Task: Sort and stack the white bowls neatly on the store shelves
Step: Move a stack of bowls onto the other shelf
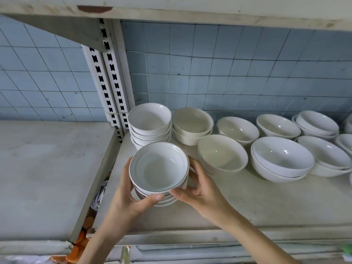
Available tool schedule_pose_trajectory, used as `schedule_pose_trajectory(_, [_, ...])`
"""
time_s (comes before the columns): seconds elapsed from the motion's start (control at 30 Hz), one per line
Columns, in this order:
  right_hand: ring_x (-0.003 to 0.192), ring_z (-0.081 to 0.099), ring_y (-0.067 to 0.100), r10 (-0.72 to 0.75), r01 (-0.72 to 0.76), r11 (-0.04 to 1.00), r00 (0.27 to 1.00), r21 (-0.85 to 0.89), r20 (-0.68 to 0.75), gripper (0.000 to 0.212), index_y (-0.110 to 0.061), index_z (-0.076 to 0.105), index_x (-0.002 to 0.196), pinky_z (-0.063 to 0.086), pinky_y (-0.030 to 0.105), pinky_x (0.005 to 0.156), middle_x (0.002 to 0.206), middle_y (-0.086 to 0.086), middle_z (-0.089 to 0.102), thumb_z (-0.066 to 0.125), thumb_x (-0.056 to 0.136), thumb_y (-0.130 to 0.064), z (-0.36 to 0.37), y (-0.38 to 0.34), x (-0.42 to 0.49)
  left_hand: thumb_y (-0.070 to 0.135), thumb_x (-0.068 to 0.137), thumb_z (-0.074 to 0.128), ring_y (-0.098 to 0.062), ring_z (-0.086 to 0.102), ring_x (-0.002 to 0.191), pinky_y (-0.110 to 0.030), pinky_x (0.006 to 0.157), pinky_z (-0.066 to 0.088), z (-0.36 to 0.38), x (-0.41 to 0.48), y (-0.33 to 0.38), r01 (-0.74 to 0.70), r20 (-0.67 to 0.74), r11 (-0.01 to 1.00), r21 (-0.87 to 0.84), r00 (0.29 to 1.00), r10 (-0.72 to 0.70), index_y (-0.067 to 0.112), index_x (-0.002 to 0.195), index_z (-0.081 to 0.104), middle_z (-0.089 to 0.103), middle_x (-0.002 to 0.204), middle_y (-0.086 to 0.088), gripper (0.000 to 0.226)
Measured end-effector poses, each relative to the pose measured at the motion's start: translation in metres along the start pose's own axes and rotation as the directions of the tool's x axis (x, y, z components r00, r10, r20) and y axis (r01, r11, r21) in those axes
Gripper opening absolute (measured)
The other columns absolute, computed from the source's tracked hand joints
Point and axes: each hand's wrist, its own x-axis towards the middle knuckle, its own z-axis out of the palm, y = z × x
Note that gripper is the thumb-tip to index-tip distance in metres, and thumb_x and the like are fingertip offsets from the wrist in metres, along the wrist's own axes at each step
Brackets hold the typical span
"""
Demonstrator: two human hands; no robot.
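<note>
Both hands grasp a stack of dark-rimmed white bowls (159, 166) at the near left end of the right-hand shelf (247, 202). The left hand (129, 195) curls round the stack's left side with its thumb across the near edge, and the right hand (202, 189) wraps the right side, its thumb touching the top rim. Whether the stack rests on the shelf or hangs just above it cannot be told. Just beyond stands a taller stack of plain white bowls (149, 121) beside the slotted upright (108, 73). To its right sit two nested cream bowls (192, 124), a single cream bowl (222, 153) nearer, and more white bowls (282, 157) spread rightward along the blue tiled wall (228, 63).
</note>
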Motion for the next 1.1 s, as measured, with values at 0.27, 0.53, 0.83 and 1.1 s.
schedule_pose_trajectory(0.27, [0.127,0.047,0.008,0.075,-0.055,0.987,0.988,-0.148,0.135,0.056,-0.023,0.045,0.132,0.043,0.027,0.1,0.133,-0.011,0.054,0.066,0.083,-0.041,-0.032,-0.011,0.007,0.066,0.055,0.079,0.001,0.05,0.122,-0.011,0.095,0.041,0.0,-0.002,0.001,0.004,-0.019,1.0,0.013,1.0,-0.004,0.058,0.127,0.038,0.053,0.128,0.026,0.083])
schedule_pose_trajectory(0.53, [0.105,0.06,-0.002,-0.144,0.103,0.921,0.986,-0.375,-0.084,0.026,-0.017,0.066,0.107,0.044,0.013,0.09,0.107,-0.012,0.069,0.056,0.087,-0.031,-0.071,-0.051,0.05,0.065,0.056,0.08,-0.001,0.049,0.123,-0.012,0.097,0.041,-0.001,-0.003,0.001,0.035,-0.002,0.999,0.004,0.999,-0.035,0.037,0.136,0.035,0.053,0.13,0.023,0.096])
schedule_pose_trajectory(0.83, [0.091,0.058,-0.001,0.099,-0.067,0.673,0.995,-0.737,0.0,0.015,-0.02,0.067,0.102,0.041,0.014,0.079,0.1,-0.013,0.066,0.064,0.089,-0.027,-0.086,-0.017,0.111,0.046,0.051,0.087,0.003,0.047,0.123,-0.005,0.092,0.038,-0.001,-0.004,0.004,0.065,0.044,0.998,0.001,0.997,-0.065,0.039,0.135,0.029,0.051,0.127,0.028,0.103])
schedule_pose_trajectory(1.1, [0.076,0.056,0.009,0.098,-0.096,0.674,0.994,-0.732,-0.041,0.008,-0.019,0.066,0.079,0.041,0.025,0.073,0.077,-0.008,0.064,0.071,0.081,-0.014,-0.088,-0.012,0.123,0.047,0.05,0.086,0.006,0.047,0.121,-0.003,0.09,0.037,0.002,-0.003,0.005,0.061,0.016,0.998,0.001,0.998,-0.061,0.038,0.133,0.029,0.051,0.124,0.032,0.102])
